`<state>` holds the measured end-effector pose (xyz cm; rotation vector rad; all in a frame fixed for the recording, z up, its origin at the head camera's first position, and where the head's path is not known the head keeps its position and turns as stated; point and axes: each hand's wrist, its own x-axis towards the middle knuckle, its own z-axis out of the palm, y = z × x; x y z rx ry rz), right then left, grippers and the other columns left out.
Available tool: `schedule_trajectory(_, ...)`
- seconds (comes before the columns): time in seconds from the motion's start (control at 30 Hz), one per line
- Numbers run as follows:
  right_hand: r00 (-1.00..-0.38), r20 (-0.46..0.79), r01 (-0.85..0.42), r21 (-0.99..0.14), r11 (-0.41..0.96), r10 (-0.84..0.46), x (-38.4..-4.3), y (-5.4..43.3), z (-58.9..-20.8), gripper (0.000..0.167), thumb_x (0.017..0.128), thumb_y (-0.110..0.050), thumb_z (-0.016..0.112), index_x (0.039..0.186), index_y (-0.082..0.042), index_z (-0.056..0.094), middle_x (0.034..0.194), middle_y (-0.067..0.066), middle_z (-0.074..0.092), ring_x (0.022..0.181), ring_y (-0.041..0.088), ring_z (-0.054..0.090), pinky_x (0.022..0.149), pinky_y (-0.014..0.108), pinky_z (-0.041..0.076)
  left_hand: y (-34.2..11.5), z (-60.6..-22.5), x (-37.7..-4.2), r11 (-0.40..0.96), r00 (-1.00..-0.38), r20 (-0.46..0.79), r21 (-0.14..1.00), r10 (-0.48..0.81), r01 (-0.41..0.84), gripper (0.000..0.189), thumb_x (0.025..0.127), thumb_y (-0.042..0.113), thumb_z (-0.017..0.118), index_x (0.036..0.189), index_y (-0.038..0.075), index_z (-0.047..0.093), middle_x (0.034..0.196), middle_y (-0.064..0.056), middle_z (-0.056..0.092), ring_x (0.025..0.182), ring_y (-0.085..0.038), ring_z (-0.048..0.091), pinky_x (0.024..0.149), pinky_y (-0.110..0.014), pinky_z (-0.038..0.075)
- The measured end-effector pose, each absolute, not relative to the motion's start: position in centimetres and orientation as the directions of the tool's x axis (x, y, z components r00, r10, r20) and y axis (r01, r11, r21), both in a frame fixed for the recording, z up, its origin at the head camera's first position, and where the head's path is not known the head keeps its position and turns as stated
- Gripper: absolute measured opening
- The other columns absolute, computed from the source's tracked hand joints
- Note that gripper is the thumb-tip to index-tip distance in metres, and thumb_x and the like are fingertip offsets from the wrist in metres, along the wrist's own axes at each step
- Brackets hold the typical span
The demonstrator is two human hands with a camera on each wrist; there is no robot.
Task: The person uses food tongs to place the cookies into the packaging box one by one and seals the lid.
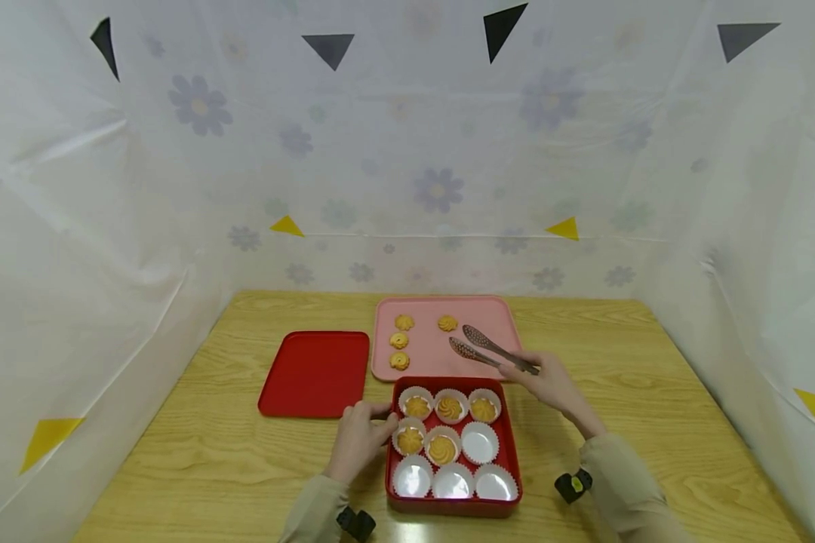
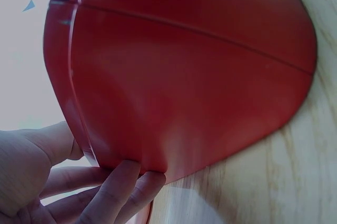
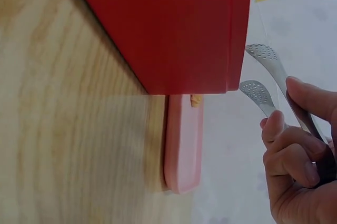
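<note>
My left hand (image 1: pixel 358 439) holds the left side of a red square box (image 1: pixel 455 507); in the left wrist view the thumb sits at the rim and the fingers lie against the outer wall. Paper cups fill the box in rows. Several cups hold a swirled cookie (image 1: pixel 441 450); the front row and the middle row's right cup (image 1: pixel 479 443) show only bare white bottoms. Beyond the box's back right corner, my right hand (image 1: pixel 550 383) grips metal tongs (image 3: pixel 275 68) with perforated tips. Their jaws are spread with nothing between them, above the pink tray (image 1: pixel 441 366).
On the pink tray, several cookies remain visible: a column at the left, including one cookie (image 1: pixel 399 360), and a single cookie (image 1: pixel 447 323) near the middle. A flat red lid-like tray (image 1: pixel 315 373) lies left of the box. Plastic sheeting (image 1: pixel 380 151) walls the wooden table (image 1: pixel 197 422).
</note>
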<state>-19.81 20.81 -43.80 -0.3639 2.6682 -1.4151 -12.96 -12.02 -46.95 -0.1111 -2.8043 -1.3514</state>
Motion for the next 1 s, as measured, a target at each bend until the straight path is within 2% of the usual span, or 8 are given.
schedule_trajectory(0.13, -0.971, 0.028, -0.172, -0.777, 0.606, -0.239, -20.7, 20.6, -43.4, 0.052, 0.096, -0.03, 0.067, 0.132, 0.007, 0.061, 0.116, 0.025, 0.07, 0.088, 0.02, 0.058, 0.064, 0.027, 0.045, -12.0, -47.0, -13.0, 0.621, -0.997, 0.054, 0.78, 0.057, 0.077, 0.032, 0.089, 0.014, 0.069, 0.116, -0.001, 0.074, 0.113, -0.018, 0.075, 0.089, -0.017, 0.064, 0.076, -0.033, 0.054)
schedule_trajectory(0.27, -0.965, 0.049, -0.208, -0.74, 0.64, -0.257, -21.8, 20.5, -42.9, 0.051, 0.097, -0.028, 0.066, 0.13, 0.01, 0.061, 0.119, 0.028, 0.069, 0.092, 0.024, 0.06, 0.067, 0.03, 0.045, -12.0, -47.0, -13.0, 0.626, -0.997, 0.063, 0.776, 0.054, 0.083, 0.032, 0.088, 0.014, 0.07, 0.116, -0.001, 0.074, 0.114, -0.018, 0.075, 0.086, -0.016, 0.062, 0.074, -0.032, 0.053)
schedule_trajectory(0.43, -0.969, 0.005, -0.182, -0.692, 0.698, -0.248, -23.7, 20.2, -42.4, 0.056, 0.097, -0.031, 0.065, 0.133, 0.012, 0.058, 0.114, 0.028, 0.069, 0.082, 0.021, 0.057, 0.064, 0.03, 0.043, -11.9, -47.1, -13.0, 0.626, -0.996, 0.074, 0.775, 0.053, 0.091, 0.031, 0.088, 0.014, 0.07, 0.115, -0.001, 0.074, 0.114, -0.018, 0.075, 0.078, -0.014, 0.058, 0.069, -0.026, 0.048)
schedule_trajectory(0.47, -0.969, -0.008, -0.174, -0.684, 0.708, -0.245, -24.0, 20.1, -42.3, 0.057, 0.097, -0.032, 0.065, 0.133, 0.012, 0.057, 0.112, 0.027, 0.069, 0.08, 0.02, 0.056, 0.064, 0.03, 0.043, -11.9, -47.1, -13.0, 0.626, -0.996, 0.075, 0.774, 0.054, 0.092, 0.031, 0.089, 0.014, 0.069, 0.115, -0.001, 0.074, 0.113, -0.018, 0.075, 0.078, -0.013, 0.058, 0.069, -0.026, 0.048)
schedule_trajectory(0.57, -0.968, -0.027, -0.171, -0.659, 0.732, -0.251, -25.2, 19.8, -42.0, 0.051, 0.097, -0.031, 0.065, 0.126, 0.01, 0.063, 0.087, 0.017, 0.066, 0.071, 0.017, 0.049, 0.062, 0.029, 0.04, -11.9, -47.1, -13.0, 0.628, -0.995, 0.08, 0.772, 0.056, 0.098, 0.031, 0.089, 0.014, 0.069, 0.115, -0.001, 0.075, 0.113, -0.018, 0.075, 0.081, -0.014, 0.06, 0.071, -0.027, 0.05)
schedule_trajectory(0.67, -0.963, -0.032, -0.188, -0.638, 0.747, -0.269, -26.3, 19.5, -41.8, 0.034, 0.097, -0.029, 0.065, 0.102, 0.005, 0.07, 0.063, 0.002, 0.046, 0.059, 0.014, 0.037, 0.059, 0.03, 0.035, -11.8, -47.1, -13.0, 0.63, -0.995, 0.081, 0.77, 0.055, 0.098, 0.03, 0.089, 0.014, 0.069, 0.114, -0.001, 0.075, 0.112, -0.018, 0.076, 0.085, -0.015, 0.063, 0.073, -0.029, 0.052)
schedule_trajectory(0.8, -0.961, -0.068, -0.168, -0.622, 0.765, -0.266, -27.6, 19.0, -41.6, 0.03, 0.097, -0.028, 0.065, 0.078, -0.005, 0.06, 0.056, -0.004, 0.03, 0.052, 0.012, 0.028, 0.055, 0.029, 0.032, -11.8, -47.1, -13.0, 0.631, -0.995, 0.086, 0.77, 0.051, 0.099, 0.029, 0.089, 0.014, 0.069, 0.113, -0.001, 0.075, 0.111, -0.017, 0.076, 0.088, -0.017, 0.064, 0.075, -0.031, 0.053)
schedule_trajectory(1.0, -0.954, -0.147, -0.128, -0.587, 0.799, -0.261, -29.2, 18.3, -41.4, 0.03, 0.097, -0.031, 0.064, 0.09, -0.002, 0.065, 0.06, -0.004, 0.042, 0.048, 0.011, 0.034, 0.05, 0.028, 0.035, -11.8, -47.1, -13.0, 0.632, -0.995, 0.087, 0.769, 0.048, 0.097, 0.029, 0.089, 0.014, 0.069, 0.112, -0.001, 0.076, 0.111, -0.018, 0.076, 0.089, -0.018, 0.065, 0.076, -0.033, 0.055)
